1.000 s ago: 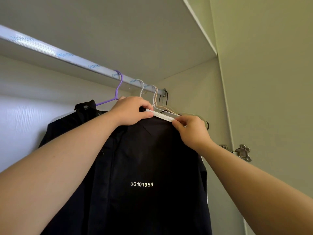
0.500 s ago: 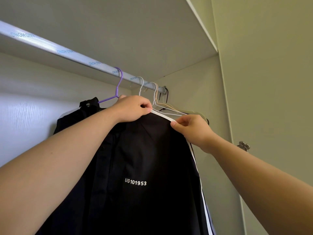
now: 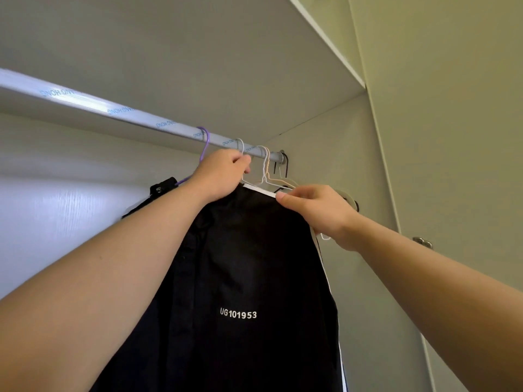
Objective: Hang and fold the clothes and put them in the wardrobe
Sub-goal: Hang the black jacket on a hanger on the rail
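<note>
A black garment (image 3: 249,267) printed with "UG101953" hangs from a white hanger (image 3: 240,145) on the silver wardrobe rail (image 3: 127,114). My left hand (image 3: 223,174) is closed around the hanger's neck just under the rail. My right hand (image 3: 314,207) pinches the garment's white-edged top at its right shoulder. Behind it, another black garment (image 3: 161,189) hangs on a purple hanger (image 3: 204,145).
Several empty hangers (image 3: 271,171) in white, beige and black crowd the rail's right end by the side wall. A shelf panel (image 3: 198,52) runs above the rail. The wardrobe door (image 3: 452,137) with a metal hinge (image 3: 423,242) stands at the right.
My left hand has risen from the garment's collar to the hanger neck by the rail. The garment and my right hand have shifted up with it.
</note>
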`<act>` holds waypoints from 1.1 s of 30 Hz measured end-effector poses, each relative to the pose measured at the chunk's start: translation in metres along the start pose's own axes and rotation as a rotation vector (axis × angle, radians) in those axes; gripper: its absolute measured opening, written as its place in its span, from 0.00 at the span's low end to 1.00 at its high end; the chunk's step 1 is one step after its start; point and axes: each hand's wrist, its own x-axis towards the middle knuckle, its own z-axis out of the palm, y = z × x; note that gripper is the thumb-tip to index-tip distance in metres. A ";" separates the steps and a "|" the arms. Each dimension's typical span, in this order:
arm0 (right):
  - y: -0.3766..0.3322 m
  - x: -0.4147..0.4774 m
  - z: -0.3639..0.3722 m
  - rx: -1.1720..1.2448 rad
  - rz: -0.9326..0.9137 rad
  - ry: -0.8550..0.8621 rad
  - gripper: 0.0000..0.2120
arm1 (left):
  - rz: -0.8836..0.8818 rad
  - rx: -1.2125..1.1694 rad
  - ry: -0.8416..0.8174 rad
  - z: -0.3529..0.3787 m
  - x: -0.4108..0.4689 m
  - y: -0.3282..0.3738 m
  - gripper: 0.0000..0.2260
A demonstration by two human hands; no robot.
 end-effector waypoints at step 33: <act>-0.092 0.056 0.025 -0.398 -0.160 -0.095 0.15 | -0.394 -0.140 0.223 -0.009 -0.007 -0.022 0.18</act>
